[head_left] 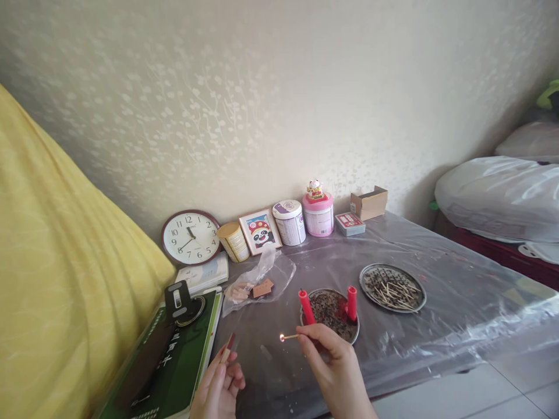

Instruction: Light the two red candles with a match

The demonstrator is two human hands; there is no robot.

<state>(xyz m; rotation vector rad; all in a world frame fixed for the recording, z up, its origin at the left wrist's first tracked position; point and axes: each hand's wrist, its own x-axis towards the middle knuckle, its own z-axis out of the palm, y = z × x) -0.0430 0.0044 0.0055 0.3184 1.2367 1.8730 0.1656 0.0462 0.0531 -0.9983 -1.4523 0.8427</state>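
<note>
- Your right hand (332,361) is pinching a lit match (290,336), lying level, flame pointing left.
- The nearer red candle (306,306) is standing just above that flame.
- Your left hand (218,387) is gripping a matchbox (227,349), farther off.

The wall clock (191,237), leaning against the wall, carries the numerals 1 to 12 around its white dial. The green book (168,364) at the table's left edge bears white characters on its cover, too small and skewed to read. The white tin (289,222) shows a purple round emblem on its lid and fine print on its side, neither legible. The small flat box (350,223) has a red-and-white printed top whose wording cannot be made out.
</note>
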